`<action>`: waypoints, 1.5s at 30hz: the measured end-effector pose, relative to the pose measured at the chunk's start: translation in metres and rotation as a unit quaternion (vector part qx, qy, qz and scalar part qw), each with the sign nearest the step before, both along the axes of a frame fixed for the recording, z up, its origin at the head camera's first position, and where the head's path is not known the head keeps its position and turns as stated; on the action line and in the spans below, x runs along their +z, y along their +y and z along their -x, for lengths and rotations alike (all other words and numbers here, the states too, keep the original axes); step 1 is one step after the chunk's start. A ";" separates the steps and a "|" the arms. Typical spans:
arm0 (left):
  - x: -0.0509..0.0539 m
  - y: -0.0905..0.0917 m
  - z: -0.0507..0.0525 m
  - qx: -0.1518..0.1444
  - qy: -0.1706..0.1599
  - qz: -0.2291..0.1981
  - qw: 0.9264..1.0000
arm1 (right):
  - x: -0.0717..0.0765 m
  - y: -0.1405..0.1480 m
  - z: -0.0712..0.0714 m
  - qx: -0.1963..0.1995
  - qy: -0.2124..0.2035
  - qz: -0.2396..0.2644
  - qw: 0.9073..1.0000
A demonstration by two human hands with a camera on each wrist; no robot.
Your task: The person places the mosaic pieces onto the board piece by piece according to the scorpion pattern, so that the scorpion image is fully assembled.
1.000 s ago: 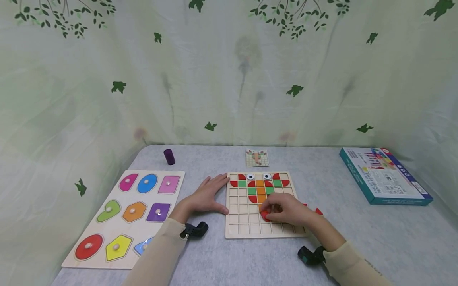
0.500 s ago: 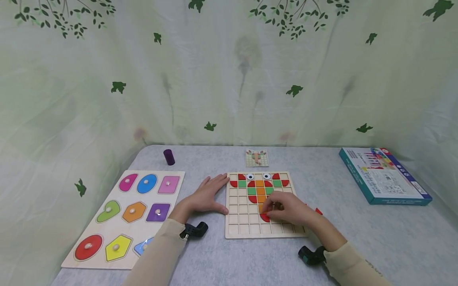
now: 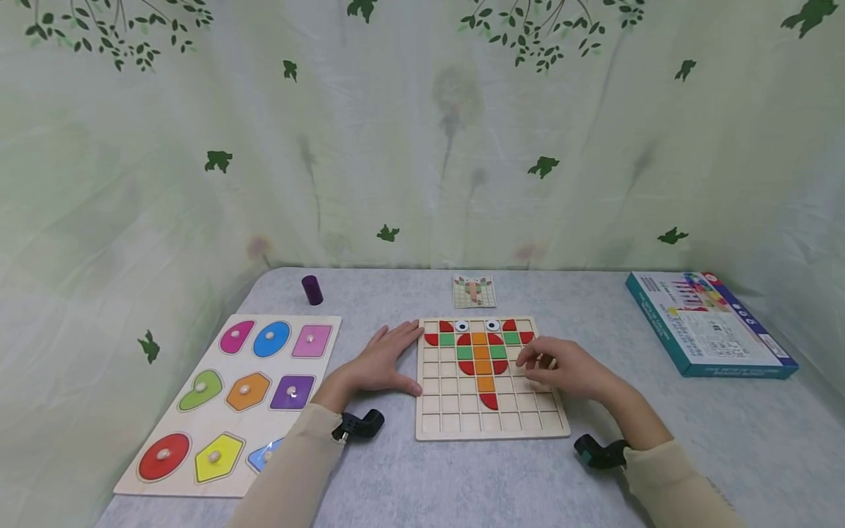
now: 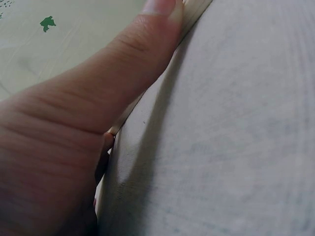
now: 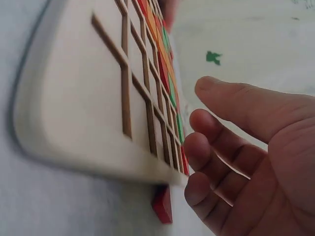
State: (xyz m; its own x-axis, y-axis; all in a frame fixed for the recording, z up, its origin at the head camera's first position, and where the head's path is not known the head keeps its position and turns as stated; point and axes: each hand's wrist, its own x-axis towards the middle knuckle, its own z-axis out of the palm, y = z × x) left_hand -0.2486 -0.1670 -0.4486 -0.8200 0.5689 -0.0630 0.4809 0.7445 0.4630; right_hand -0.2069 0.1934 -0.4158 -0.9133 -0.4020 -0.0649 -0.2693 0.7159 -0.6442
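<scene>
A wooden grid board (image 3: 449,424) lies on the table, bearing red, green and orange pieces and two eye pieces in its upper cells. Down its middle runs a column of orange squares (image 3: 485,384), with a red curved piece (image 3: 489,401) below it. My left hand (image 3: 383,363) rests with straight fingers against the board's left edge; its thumb (image 4: 128,59) touches the rim. Over the board's right side hovers my right hand (image 3: 568,368), its fingers loosely bent and apart from the thumb, holding nothing. One loose red piece (image 5: 162,204) lies beside the board in the right wrist view.
Left of the grid board lies a shape puzzle board (image 3: 198,422) with knobbed pieces. A small pattern card (image 3: 474,292) and a dark purple cylinder (image 3: 312,290) are farther back. At the right lies a flat teal-edged box (image 3: 719,330).
My right hand has left the red curved piece under the orange column and moved right and slightly away from me. That piece stays in its cell. The left hand has not moved.
</scene>
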 end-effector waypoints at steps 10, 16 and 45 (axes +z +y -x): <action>0.000 0.000 0.000 0.004 -0.005 0.000 1.000 | 0.003 0.033 0.006 -0.030 -0.029 -0.018 0.999; -0.001 0.000 0.001 0.005 -0.007 0.004 1.000 | -0.002 0.047 0.008 -0.031 -0.044 -0.025 0.998; -0.002 0.000 0.001 0.003 0.002 0.000 1.000 | -0.007 0.050 0.008 -0.040 -0.052 -0.037 0.997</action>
State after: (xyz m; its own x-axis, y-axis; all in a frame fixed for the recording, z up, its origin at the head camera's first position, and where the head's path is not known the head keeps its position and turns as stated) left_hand -0.2496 -0.1675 -0.4511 -0.8240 0.5635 -0.0593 0.4782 0.7478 0.4606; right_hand -0.2145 0.2429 -0.4232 -0.9288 -0.3192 -0.1881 -0.1441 0.7791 -0.6101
